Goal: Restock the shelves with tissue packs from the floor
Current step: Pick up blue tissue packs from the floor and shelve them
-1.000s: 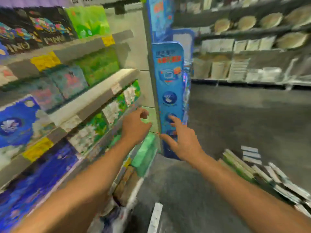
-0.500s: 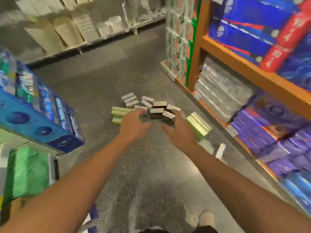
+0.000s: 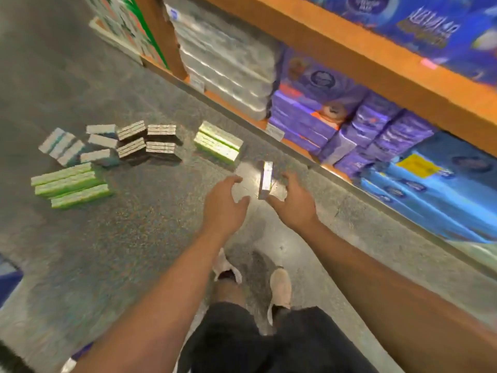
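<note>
White pack (image 3: 265,179) now between hands.

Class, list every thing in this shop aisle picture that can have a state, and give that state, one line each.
left hand: open, holding nothing, above the floor
right hand: open, holding nothing, beside the single pack
single pack: on edge on the floor, between the hands, ungripped
green packs: stacked on the floor
green-yellow packs: stacked on the floor
white packs: grouped on the floor
bottom shelf: stocked
</note>
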{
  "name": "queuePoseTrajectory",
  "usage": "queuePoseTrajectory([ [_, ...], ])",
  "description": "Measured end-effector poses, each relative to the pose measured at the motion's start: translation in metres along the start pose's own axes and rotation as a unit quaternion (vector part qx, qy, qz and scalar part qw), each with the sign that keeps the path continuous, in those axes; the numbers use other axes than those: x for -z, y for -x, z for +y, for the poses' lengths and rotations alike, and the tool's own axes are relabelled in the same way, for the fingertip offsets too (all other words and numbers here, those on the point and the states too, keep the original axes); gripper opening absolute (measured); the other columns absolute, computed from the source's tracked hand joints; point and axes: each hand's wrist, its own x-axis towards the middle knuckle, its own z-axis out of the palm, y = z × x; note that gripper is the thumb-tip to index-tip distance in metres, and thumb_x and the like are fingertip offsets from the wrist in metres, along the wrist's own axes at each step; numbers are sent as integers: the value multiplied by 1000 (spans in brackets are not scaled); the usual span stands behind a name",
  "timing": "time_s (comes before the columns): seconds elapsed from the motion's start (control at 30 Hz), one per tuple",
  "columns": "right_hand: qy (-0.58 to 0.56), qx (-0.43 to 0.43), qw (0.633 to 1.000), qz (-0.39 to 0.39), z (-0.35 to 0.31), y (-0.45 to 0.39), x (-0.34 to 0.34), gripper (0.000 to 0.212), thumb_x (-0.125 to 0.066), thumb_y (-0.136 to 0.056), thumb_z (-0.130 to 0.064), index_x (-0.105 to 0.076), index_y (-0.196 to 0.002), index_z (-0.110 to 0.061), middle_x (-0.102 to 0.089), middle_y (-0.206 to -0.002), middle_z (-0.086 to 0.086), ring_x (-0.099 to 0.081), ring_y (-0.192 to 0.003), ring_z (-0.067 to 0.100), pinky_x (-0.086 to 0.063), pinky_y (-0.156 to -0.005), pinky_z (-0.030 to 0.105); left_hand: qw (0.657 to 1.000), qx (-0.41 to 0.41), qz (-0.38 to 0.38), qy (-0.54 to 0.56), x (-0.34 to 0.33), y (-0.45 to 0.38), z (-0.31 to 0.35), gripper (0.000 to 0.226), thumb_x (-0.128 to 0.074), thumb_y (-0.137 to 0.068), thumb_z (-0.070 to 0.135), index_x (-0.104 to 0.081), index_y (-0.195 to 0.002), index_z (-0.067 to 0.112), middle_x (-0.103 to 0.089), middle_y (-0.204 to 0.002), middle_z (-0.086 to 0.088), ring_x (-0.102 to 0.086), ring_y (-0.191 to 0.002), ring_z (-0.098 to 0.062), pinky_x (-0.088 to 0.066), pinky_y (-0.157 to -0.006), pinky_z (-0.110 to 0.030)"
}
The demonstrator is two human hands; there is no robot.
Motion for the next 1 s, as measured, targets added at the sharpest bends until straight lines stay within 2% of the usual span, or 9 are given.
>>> queuePoseTrajectory([
  [0.13,-8,-65,998,15,43,-89,-54,68,-72,-82,-42,-40,-137,-18,-64,-119,10,-61,-106,31,-43,-75,33,998,30,-52,-2,-49,-90,-41,43,-66,-90,32,-53,-131,31,-56,-133,8,-55,-119,-16,-48,-99,-41],
  [0.23,-33,-145,989,16,91,-166,-108,75,-72,-80,-50,-37,-140,-22,-61,-126,9,-58,-112,30,-47,-80,35,996,42,-71,-25,-97,-171,-90,43,-67,-89,31,-54,-130,30,-60,-123,7,-58,-114,-17,-49,-96,-39],
  [0.37,-36,-233,972,21,165,-273,-193,80,-72,-80,-55,-34,-141,-21,-60,-124,14,-58,-110,33,-46,-80,36,984,19,-135,-115,-174,-279,-174,53,-60,-92,32,-42,-142,28,-55,-133,-1,-56,-112,-18,-42,-96,-32],
  [0.47,-5,-251,968,11,213,-334,-263,82,-75,-78,-54,-35,-140,-16,-61,-110,14,-57,-103,33,-45,-79,37,977,9,-163,-135,-227,-340,-231,55,-58,-93,28,-39,-145,28,-54,-135,-1,-50,-120,-19,-37,-97,-28],
  [0.53,7,-260,965,12,235,-368,-306,81,-76,-74,-58,-39,-129,-12,-62,-104,10,-59,-98,31,-46,-77,36,976,24,-175,-128,-251,-364,-258,56,-60,-93,29,-38,-145,30,-51,-138,1,-46,-125,-18,-34,-102,-30],
  [0.63,5,-312,950,26,254,-404,-349,76,-79,-73,-54,-39,-120,-10,-62,-110,14,-60,-103,34,-49,-80,38,977,33,-179,-114,-273,-380,-288,58,-63,-92,32,-39,-145,29,-54,-135,-1,-51,-120,-20,-37,-105,-38],
  [0.73,32,-327,942,68,260,-416,-363,63,-81,-76,-38,-45,-119,-10,-63,-110,16,-61,-103,37,-52,-86,43,979,32,-172,-103,-276,-385,-300,59,-65,-91,32,-41,-144,26,-56,-132,-1,-52,-119,-21,-41,-103,-38],
  [0.83,37,-329,941,71,246,-402,-349,51,-74,-80,-31,-52,-120,-10,-65,-108,16,-61,-102,36,-47,-79,37,983,42,-156,-82,-257,-386,-290,57,-66,-90,31,-44,-142,25,-59,-117,2,-54,-111,-20,-44,-98,-36],
  [1.0,7,-205,977,50,174,-352,-272,38,-69,-82,-30,-60,-115,-14,-70,-102,11,-63,-89,32,-42,-72,34,989,59,-125,-53,-195,-375,-232,56,-67,-89,34,-45,-140,28,-58,-129,-3,-55,-116,-22,-44,-101,-37],
])
